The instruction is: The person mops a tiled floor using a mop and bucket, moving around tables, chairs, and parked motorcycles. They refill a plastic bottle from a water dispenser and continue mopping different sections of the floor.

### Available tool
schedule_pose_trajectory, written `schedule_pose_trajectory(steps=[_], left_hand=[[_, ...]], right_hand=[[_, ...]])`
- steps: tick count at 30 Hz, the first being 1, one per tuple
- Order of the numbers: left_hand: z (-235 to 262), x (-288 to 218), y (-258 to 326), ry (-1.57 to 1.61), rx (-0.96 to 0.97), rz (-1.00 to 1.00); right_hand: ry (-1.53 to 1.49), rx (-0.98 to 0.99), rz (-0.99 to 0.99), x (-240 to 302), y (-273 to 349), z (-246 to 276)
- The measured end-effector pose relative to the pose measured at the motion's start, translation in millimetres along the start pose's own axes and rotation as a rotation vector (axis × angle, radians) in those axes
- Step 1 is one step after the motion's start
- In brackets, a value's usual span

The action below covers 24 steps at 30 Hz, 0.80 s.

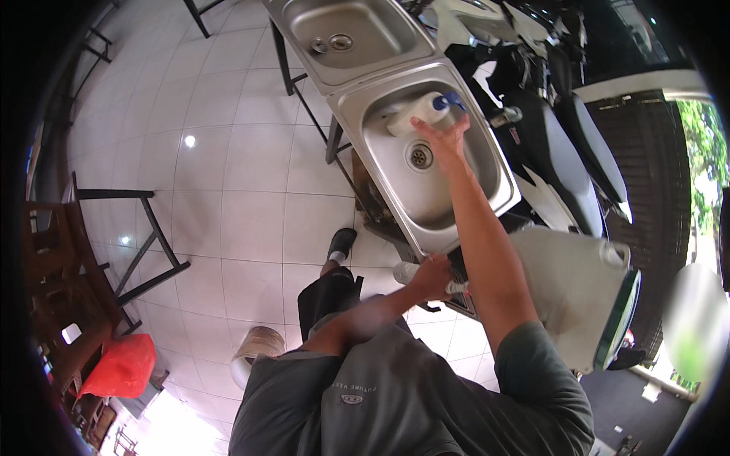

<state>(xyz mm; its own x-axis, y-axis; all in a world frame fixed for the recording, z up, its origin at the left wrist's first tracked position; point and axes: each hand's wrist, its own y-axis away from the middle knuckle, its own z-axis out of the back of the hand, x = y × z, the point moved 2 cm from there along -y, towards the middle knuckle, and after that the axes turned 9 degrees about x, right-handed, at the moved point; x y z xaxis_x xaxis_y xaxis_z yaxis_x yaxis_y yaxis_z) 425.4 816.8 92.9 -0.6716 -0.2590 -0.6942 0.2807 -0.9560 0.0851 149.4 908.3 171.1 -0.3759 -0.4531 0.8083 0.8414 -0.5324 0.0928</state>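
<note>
A white bottle (414, 114) with a blue spray-type head (452, 99) lies tilted in the nearer basin of the steel sink (496, 182). My right hand (443, 139) reaches over the drain to it. Thumb and fingers are spread, and the thumb is at the bottle's side; whether they press on it is hard to see. Low beside the sink's near corner, my left hand (432, 278) is closed around a white thing with a wide rounded end (405, 271) on one side and a narrow end on the other. My fingers cover its middle, so its kind is unclear.
A second basin (372, 19) adjoins at the far end. Parked motorbikes (547, 129) stand close on the right. A large whitish box with a green edge (570, 292) is by my right arm. A round bin (257, 346) stands at left, and a red cover (122, 365) lies beyond it.
</note>
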Motion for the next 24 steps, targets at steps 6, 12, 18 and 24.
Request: schedule_pose_trajectory(steps=[6, 12, 18, 24], left_hand=[[9, 7, 2, 0.031, 0.044, -0.058], [16, 14, 1, 0.121, 0.003, -0.055], [12, 18, -1, 0.144, -0.033, -0.075], [5, 14, -4, 0.041, 0.061, -0.092]], right_hand=[[-0.027, 0.013, -0.031, -5, -53, -32], [0.122, -0.204, 0.051, 51, -40, -18], [-0.157, -0.337, 0.143, 93, -43, -7], [-0.072, -0.38, 0.06, 86, -75, 8]])
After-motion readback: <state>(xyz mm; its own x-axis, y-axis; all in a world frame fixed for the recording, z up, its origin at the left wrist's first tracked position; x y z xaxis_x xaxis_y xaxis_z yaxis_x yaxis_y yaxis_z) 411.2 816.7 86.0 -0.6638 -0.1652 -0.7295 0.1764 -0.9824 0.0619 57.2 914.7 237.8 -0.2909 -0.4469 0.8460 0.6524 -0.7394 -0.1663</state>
